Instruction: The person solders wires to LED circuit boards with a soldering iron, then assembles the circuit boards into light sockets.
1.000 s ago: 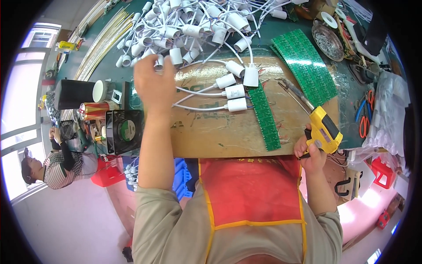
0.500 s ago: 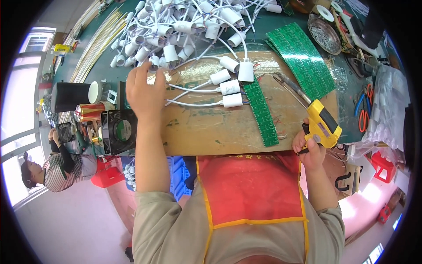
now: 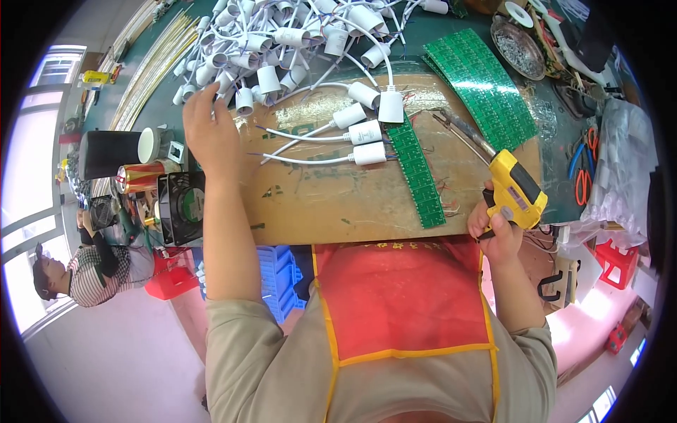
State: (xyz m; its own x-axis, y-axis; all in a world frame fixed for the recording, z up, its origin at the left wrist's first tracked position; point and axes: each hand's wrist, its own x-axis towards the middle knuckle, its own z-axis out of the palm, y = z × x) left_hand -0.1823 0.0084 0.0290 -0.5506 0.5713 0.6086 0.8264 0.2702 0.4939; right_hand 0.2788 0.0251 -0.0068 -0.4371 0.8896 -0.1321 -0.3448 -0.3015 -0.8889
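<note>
My left hand (image 3: 214, 134) is raised over the left side of the brown board (image 3: 317, 204). Its fingers are apart and nothing shows in them; their tips are at the near edge of a heap of white lamp sockets (image 3: 268, 79) with white cables. In my right hand (image 3: 499, 233) is a yellow and black soldering gun (image 3: 518, 190), its metal tip pointing away to the left. A narrow green circuit board strip (image 3: 417, 173) lies between my hands. Several sockets, including one white socket (image 3: 369, 154), lie with their ends against or beside the strip.
A stack of wide green circuit boards (image 3: 486, 92) lies at the far right, near a metal dish (image 3: 518, 48). Scissors (image 3: 583, 185) lie on the right. A black fan (image 3: 180, 208) and a can (image 3: 144, 176) stand at the left. Another person (image 3: 99, 271) sits beyond.
My left hand has moved left, away from the cables on the board. The right hand still holds the soldering gun, nearly in the same place.
</note>
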